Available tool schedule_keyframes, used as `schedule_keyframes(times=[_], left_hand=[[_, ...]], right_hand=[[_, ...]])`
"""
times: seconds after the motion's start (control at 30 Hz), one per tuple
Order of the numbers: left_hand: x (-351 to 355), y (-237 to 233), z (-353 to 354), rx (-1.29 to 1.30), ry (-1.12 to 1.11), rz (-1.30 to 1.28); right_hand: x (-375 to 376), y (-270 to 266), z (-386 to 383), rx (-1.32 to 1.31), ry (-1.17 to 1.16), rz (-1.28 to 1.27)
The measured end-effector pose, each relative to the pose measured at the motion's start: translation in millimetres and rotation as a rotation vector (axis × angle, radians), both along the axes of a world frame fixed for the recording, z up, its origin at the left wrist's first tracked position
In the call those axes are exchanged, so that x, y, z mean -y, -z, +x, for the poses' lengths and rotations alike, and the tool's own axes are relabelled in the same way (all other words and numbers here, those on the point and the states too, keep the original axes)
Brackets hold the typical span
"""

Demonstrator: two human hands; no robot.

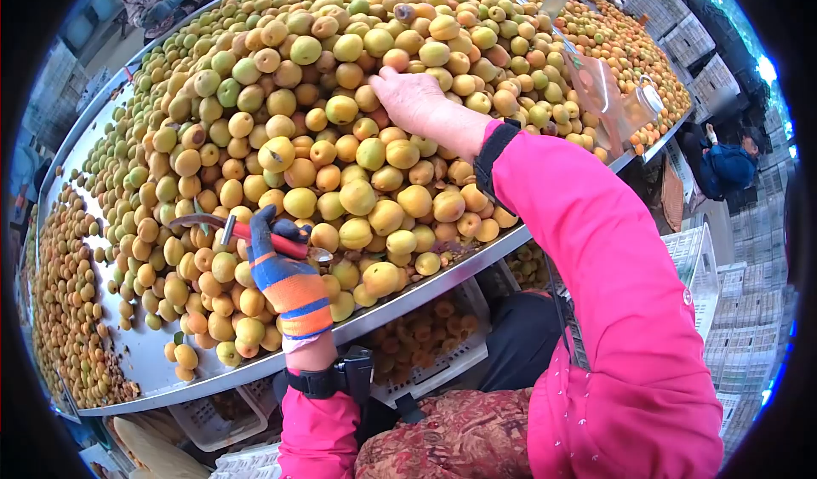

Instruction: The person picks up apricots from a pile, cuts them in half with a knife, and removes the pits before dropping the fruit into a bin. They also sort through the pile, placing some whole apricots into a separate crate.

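Apricots [357, 196], yellow, green and orange, lie heaped on a metal table. My left hand [285, 270], in a blue and orange glove, is closed around the red handle of a knife [240, 229]. Its curved blade points left over the fruit, with a metal collar at the handle. Farther up the heap, my bare right hand [412, 103] rests among the apricots with its fingers curled down. A reddish apricot [396, 60] lies right by its thumb. The fingertips are mostly hidden, so whatever is in them does not show.
The table's metal rim [434, 285] runs along the front. Below it stands a white crate [442, 368] holding fruit. At the upper right are a clear jug [638, 107] and a blue-capped bottle [557, 0]. Stacked crates [749, 343] line the right side.
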State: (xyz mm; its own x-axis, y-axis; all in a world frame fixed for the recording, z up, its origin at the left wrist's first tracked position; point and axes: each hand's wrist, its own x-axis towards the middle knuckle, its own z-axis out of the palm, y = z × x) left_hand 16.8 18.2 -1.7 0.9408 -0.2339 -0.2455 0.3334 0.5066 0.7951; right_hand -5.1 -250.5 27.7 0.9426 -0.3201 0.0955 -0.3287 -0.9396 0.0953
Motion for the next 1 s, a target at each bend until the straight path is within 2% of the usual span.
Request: schedule_keyframes(times=[0.03,0.13,0.23,0.3,0.37,0.43,0.5,0.57,0.6,0.7,0.77,0.83,0.9,0.93,0.97,1.0], left_hand=[[-1,2,2,-0.028,0.001,-0.034],[-3,-3,5,-0.021,-0.024,-0.034],[-3,-7,8,-0.086,-0.004,-0.079],[-3,-7,12,-0.104,-0.009,-0.083],[-5,-8,13,-0.073,-0.019,-0.111],[-7,-7,15,-0.091,-0.030,-0.138],[-9,4,24,-0.082,-0.029,-0.166],[-6,2,22,-0.095,-0.043,-0.155],[-7,6,24,-0.104,-0.016,-0.170],[-7,-2,13,-0.164,0.056,-0.178],[-9,1,9,-0.106,0.109,-0.173],[-5,-4,-2,-0.091,0.069,-0.143],[-6,3,0,-0.084,0.093,-0.143],[-6,3,1,-0.100,0.099,-0.122],[-8,4,2,-0.115,0.095,-0.100],[-9,6,4,-0.105,0.089,-0.096]], right_hand=[[-3,0,3,-0.001,-0.010,0.000],[-15,-11,3,-0.118,0.196,-0.022],[-6,-8,-5,-0.094,0.079,0.000],[-4,-9,-20,-0.018,0.082,0.032],[1,-10,-42,0.330,0.038,0.162],[-4,-34,-87,0.552,0.118,0.486],[-23,-82,-153,0.617,0.399,1.044],[-8,-93,-243,0.806,0.499,0.996],[-21,-118,-287,0.824,0.661,0.904],[-21,-140,-451,1.148,0.969,0.559],[-12,-136,-582,1.234,1.172,0.195],[-29,-136,-674,1.333,1.312,0.050],[-43,-113,-752,1.201,1.523,-0.025],[-46,-92,-790,1.201,1.526,-0.020],[-42,-67,-823,0.692,1.686,-0.345],[-32,-57,-817,0.154,1.735,-0.646]])
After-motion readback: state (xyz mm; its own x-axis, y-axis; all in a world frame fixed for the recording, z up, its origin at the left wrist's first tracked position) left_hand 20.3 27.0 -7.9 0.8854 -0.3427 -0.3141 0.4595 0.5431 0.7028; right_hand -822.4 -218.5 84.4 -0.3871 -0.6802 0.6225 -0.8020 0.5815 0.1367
